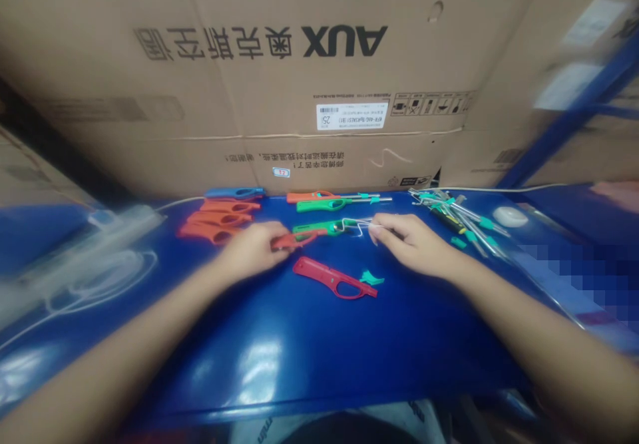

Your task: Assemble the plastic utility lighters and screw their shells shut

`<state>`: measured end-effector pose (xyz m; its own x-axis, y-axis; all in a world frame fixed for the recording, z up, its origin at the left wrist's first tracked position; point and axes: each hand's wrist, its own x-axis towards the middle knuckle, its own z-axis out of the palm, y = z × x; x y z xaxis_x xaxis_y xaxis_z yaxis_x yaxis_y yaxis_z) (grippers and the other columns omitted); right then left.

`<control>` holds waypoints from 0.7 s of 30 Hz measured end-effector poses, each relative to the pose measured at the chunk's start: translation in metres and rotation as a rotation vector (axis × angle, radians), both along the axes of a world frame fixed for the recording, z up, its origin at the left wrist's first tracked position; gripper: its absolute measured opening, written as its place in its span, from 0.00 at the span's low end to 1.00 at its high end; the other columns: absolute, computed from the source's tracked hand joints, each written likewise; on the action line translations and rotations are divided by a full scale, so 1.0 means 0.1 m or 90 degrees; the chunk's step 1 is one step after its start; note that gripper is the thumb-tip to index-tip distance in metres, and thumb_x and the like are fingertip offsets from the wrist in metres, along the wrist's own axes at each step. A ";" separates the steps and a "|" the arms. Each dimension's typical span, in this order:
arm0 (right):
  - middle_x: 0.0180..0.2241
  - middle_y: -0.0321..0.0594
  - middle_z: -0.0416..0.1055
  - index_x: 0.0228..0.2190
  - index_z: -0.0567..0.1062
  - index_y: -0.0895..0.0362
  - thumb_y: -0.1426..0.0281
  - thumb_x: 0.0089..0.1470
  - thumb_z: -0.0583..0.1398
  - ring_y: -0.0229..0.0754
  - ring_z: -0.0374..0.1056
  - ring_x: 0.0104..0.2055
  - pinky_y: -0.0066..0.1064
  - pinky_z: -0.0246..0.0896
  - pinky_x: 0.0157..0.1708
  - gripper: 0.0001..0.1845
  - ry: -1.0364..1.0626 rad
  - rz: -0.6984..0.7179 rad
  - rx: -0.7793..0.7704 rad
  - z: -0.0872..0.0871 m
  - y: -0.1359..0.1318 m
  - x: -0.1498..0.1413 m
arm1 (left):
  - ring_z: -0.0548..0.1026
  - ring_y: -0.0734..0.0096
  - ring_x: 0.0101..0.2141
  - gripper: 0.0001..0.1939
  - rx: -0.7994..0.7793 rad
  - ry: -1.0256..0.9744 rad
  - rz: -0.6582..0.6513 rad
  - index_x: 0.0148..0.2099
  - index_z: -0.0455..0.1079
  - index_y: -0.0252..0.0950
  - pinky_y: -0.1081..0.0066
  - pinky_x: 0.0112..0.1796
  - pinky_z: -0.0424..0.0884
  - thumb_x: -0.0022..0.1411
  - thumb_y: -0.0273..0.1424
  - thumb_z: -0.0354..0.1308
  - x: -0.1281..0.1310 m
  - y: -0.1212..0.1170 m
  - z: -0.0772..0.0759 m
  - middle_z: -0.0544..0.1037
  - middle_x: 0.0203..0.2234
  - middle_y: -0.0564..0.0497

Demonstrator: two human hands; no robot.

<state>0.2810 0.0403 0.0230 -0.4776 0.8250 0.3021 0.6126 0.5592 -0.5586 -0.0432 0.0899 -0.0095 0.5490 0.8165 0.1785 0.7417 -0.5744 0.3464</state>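
Observation:
My left hand [249,251] is closed round a red-orange lighter handle [303,237], whose front end points right. My right hand [412,239] pinches a thin metal rod with a bent wire [357,224]; the fingers hide part of it. Just behind, a green lighter handle [315,228] lies partly covered. In front of both hands rests a red lighter handle [324,276], beside a small green trigger piece [370,277]. Farther back, an orange lighter [305,197] and a green lighter [319,205] with metal rods lie side by side.
Several orange handles [219,219] and a blue handle [232,193] lie at left. Metal rods with green pieces [466,218] are heaped at right, a white round object [510,216] beside them. A cardboard wall [279,104] backs the blue table [214,357]. A white cable [100,291] coils at left.

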 end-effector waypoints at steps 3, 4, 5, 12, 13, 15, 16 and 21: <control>0.24 0.32 0.64 0.27 0.68 0.55 0.60 0.69 0.49 0.35 0.60 0.27 0.29 0.54 0.31 0.21 0.028 0.029 -0.017 -0.02 -0.03 -0.05 | 0.74 0.66 0.32 0.08 0.013 0.018 -0.001 0.36 0.74 0.37 0.71 0.31 0.64 0.61 0.35 0.58 0.06 -0.06 -0.02 0.76 0.33 0.50; 0.25 0.33 0.65 0.27 0.68 0.55 0.60 0.69 0.49 0.35 0.60 0.27 0.29 0.55 0.31 0.21 0.043 0.041 -0.026 -0.02 -0.04 -0.07 | 0.74 0.65 0.33 0.08 0.013 0.020 0.001 0.37 0.74 0.37 0.71 0.32 0.64 0.60 0.35 0.59 0.06 -0.07 -0.02 0.76 0.34 0.50; 0.25 0.33 0.65 0.27 0.68 0.55 0.60 0.69 0.49 0.35 0.60 0.28 0.29 0.55 0.32 0.21 0.057 0.051 -0.035 -0.02 -0.05 -0.08 | 0.75 0.65 0.34 0.08 0.014 0.025 0.003 0.38 0.75 0.37 0.71 0.31 0.65 0.60 0.35 0.59 0.06 -0.08 -0.02 0.76 0.36 0.49; 0.26 0.34 0.65 0.27 0.69 0.56 0.59 0.69 0.50 0.35 0.60 0.27 0.28 0.55 0.30 0.21 0.091 0.079 -0.084 -0.02 -0.10 -0.10 | 0.77 0.61 0.40 0.14 0.041 0.127 0.014 0.47 0.75 0.39 0.70 0.31 0.67 0.62 0.38 0.58 0.05 -0.13 0.06 0.77 0.43 0.49; 0.26 0.33 0.65 0.27 0.70 0.56 0.59 0.69 0.50 0.34 0.59 0.27 0.28 0.55 0.29 0.22 0.093 0.082 -0.088 -0.01 -0.11 -0.11 | 0.77 0.61 0.41 0.13 0.044 0.139 0.006 0.46 0.75 0.38 0.69 0.32 0.69 0.62 0.38 0.57 0.04 -0.14 0.09 0.77 0.43 0.49; 0.25 0.33 0.64 0.27 0.70 0.56 0.59 0.69 0.50 0.34 0.58 0.26 0.27 0.54 0.28 0.21 0.095 0.083 -0.095 0.00 -0.13 -0.12 | 0.76 0.59 0.42 0.13 0.047 0.154 -0.016 0.45 0.75 0.37 0.67 0.37 0.71 0.62 0.37 0.57 0.03 -0.16 0.15 0.77 0.42 0.48; 0.24 0.32 0.64 0.27 0.70 0.56 0.60 0.69 0.50 0.33 0.58 0.25 0.27 0.54 0.28 0.21 0.095 0.084 -0.097 0.00 -0.13 -0.13 | 0.76 0.58 0.43 0.13 0.046 0.157 -0.028 0.46 0.75 0.36 0.65 0.39 0.72 0.62 0.37 0.58 0.02 -0.16 0.18 0.78 0.42 0.47; 0.24 0.31 0.62 0.27 0.69 0.56 0.61 0.69 0.50 0.32 0.57 0.25 0.26 0.53 0.26 0.20 0.103 0.089 -0.089 0.01 -0.15 -0.16 | 0.74 0.56 0.48 0.18 0.054 0.015 -0.075 0.52 0.76 0.37 0.57 0.50 0.71 0.62 0.39 0.62 0.10 -0.27 0.26 0.78 0.47 0.45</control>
